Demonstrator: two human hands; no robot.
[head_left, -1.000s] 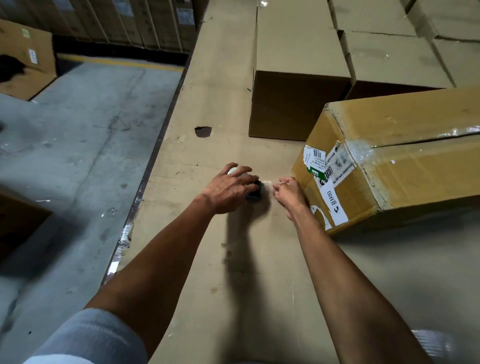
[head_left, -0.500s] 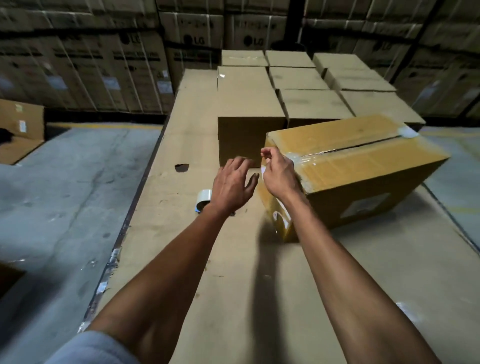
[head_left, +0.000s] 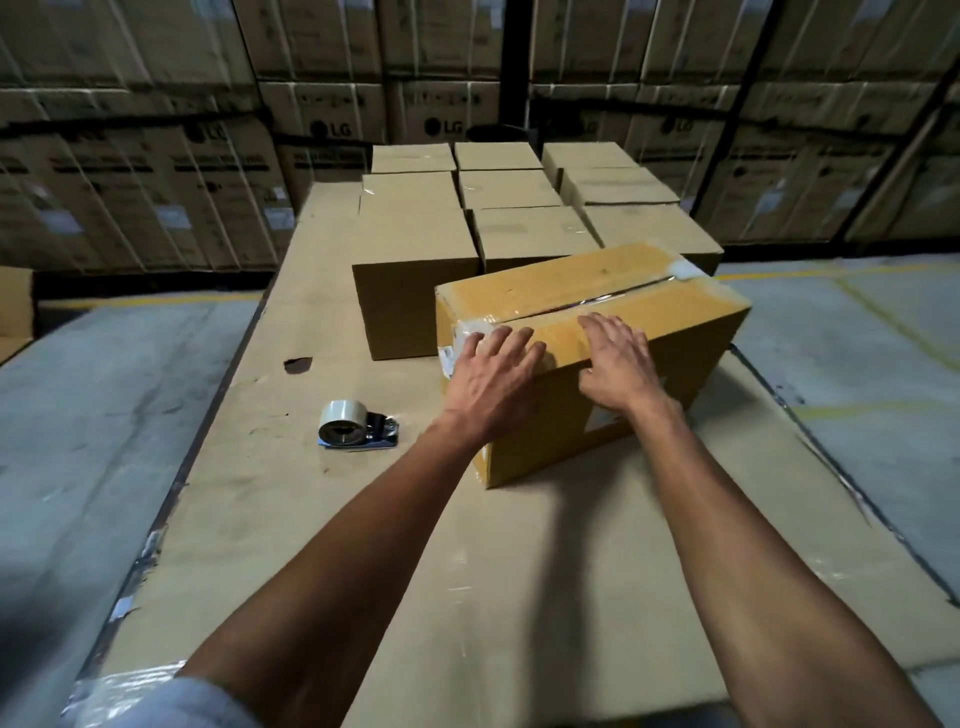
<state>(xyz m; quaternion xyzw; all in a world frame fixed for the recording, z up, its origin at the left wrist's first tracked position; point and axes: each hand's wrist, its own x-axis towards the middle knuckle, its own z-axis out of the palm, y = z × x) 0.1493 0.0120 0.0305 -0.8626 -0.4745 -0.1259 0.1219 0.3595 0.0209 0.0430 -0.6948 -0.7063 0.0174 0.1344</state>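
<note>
Taped carton on the cardboard-covered work surface, seen from your head camera. The carton lies directly ahead of you, just in front of a block of plain closed cartons. Both of your hands rest on its top along the near edge.

Your left hand lies flat, fingers straight and slightly spread, over the near-left corner, where the clear tape of the centre seam folds down onto the end face. Your right hand lies equally flat a little farther along the same edge, towards the middle of the carton. Its fingers reach across the near flap and its thumb sits at the front face. Neither hand grips anything.

The carton's long axis runs from near-left to far-right, oblique to your line of sight. Your left hand therefore commands the nearer end, while the far end, with its pale tape patch, is beyond both hands. Any smoothing, turning or sliding probably pivots about that near-left corner.

The tape dispenser lies on the surface to the left, apart from the carton and nearer your left hand.

Your left hand largely hides the end face and its white label. A pale patch on the front face is cut off by your right wrist. You cannot tell from here whether the tape adheres fully beneath the left palm.
</note>
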